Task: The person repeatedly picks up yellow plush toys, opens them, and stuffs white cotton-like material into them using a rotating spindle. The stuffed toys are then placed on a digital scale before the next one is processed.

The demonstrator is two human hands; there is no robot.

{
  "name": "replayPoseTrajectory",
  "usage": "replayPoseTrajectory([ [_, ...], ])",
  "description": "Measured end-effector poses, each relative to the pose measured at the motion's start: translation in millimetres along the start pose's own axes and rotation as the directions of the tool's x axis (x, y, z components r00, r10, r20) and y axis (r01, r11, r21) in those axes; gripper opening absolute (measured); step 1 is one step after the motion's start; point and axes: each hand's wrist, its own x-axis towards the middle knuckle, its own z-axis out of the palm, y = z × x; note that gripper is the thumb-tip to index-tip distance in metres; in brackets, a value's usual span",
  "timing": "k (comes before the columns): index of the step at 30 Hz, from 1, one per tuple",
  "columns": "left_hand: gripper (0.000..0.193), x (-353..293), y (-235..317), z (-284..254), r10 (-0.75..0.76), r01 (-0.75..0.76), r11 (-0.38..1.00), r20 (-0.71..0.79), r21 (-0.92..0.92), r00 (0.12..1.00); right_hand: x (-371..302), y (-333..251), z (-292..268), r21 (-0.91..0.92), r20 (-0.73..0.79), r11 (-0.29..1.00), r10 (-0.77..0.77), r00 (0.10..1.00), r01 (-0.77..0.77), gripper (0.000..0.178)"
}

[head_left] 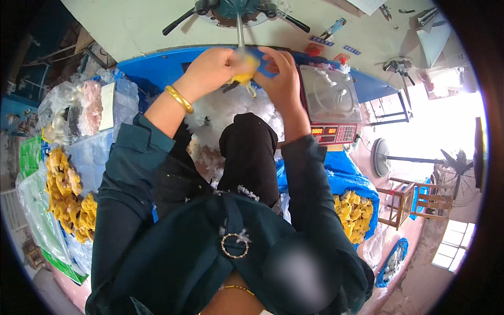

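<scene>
A small yellow plush toy [244, 75], with a dark part and a pale loop hanging below, is up at the end of a metal tube [240, 32]. My left hand [212, 69] is closed on its left side; a gold bangle circles that wrist. At the toy's right edge is my right hand [281, 73], its fingers curved and apart, the thumb beside the toy. Blur hides part of the toy and the tube's tip. White fluffy stuffing [236, 107] lies beneath my hands, around my knees.
A red digital scale [332, 102] stands close to my right hand. Yellow plush pieces [65, 189] are heaped at left, and more fill a blue bag [362, 210] at right. The pale machine panel [136, 23] has black-handled levers. A wooden chair [401, 202] and fans are further right.
</scene>
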Motion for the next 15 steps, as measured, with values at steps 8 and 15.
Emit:
replayPoseTrajectory([
  [8,0.044,2,-7,0,0.005,-0.005,1.000,0.046,0.010,0.999,-56,-41,33,-0.330,-0.150,0.943,-0.106,0.983,0.051,0.036],
  [15,0.047,9,-14,-1,-0.026,0.041,0.982,0.080,-0.185,0.996,-47,-43,42,-0.351,-0.150,0.933,0.023,0.988,-0.075,0.034],
])
